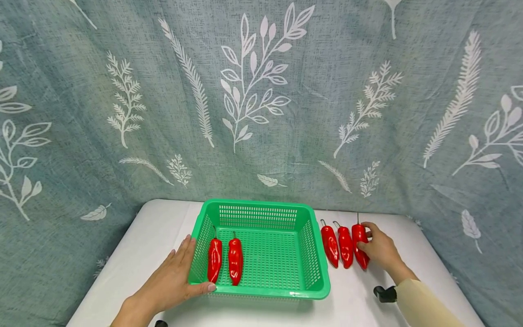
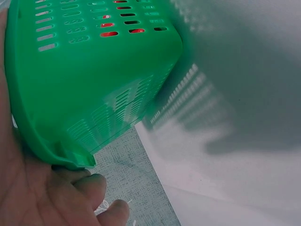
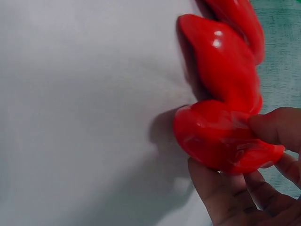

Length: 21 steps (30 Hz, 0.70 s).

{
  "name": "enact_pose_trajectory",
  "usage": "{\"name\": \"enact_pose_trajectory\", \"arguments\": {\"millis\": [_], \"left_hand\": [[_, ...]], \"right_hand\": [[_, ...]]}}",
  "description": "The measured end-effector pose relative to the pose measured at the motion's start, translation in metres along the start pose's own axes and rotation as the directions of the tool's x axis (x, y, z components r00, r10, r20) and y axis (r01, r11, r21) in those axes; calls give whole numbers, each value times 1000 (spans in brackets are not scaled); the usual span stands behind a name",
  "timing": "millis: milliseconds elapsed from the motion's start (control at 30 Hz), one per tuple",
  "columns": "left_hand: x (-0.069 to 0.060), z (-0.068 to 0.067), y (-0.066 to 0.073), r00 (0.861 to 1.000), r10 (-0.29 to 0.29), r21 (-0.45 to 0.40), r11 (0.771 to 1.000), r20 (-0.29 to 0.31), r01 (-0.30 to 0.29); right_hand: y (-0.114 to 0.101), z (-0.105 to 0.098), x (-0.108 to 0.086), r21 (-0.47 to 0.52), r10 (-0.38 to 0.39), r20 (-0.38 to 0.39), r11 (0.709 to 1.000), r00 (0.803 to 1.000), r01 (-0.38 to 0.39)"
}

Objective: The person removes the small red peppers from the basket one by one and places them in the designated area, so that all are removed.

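Observation:
My left hand [image 1: 169, 274] rests against the left side of a green plastic basket [image 1: 269, 294], its fingers fairly straight along the rim and its thumb on the front rim. Inside the basket lie two red peppers, the left pepper [image 1: 214, 261] and the other pepper [image 1: 235, 262], side by side. At the basket's right, my right hand [image 1: 383, 249] pinches a red pepper [image 3: 216, 136] between thumb and fingers. Just left of it on the table are a middle pepper [image 1: 345, 247] and another pepper [image 1: 330, 245]. Whether the gripped pepper touches the table is unclear.
The table has a white cover [image 1: 347, 299]. Behind it hangs a grey-green cloth [image 1: 286, 172] with white leaf prints, which also runs down both sides. A black fitting [image 1: 385, 294] sits by my right sleeve [image 1: 421, 304].

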<state>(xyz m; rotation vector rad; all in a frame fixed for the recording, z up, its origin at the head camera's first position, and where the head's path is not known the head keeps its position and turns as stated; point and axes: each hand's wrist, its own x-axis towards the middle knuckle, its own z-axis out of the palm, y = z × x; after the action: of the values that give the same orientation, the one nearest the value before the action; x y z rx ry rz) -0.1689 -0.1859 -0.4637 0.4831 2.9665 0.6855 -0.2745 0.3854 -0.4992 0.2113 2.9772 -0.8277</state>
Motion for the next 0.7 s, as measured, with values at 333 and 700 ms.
{"name": "enact_pose_trajectory", "arguments": {"millis": [333, 700], "left_hand": [[0, 1, 0, 1000, 6, -3, 1000, -7, -6], [0, 0, 0, 1000, -12, -21, 1000, 18, 12]], "right_hand": [[4, 4, 2, 11, 34, 37, 999, 999, -34], [3, 4, 3, 22, 74, 64, 997, 995, -76]]}}
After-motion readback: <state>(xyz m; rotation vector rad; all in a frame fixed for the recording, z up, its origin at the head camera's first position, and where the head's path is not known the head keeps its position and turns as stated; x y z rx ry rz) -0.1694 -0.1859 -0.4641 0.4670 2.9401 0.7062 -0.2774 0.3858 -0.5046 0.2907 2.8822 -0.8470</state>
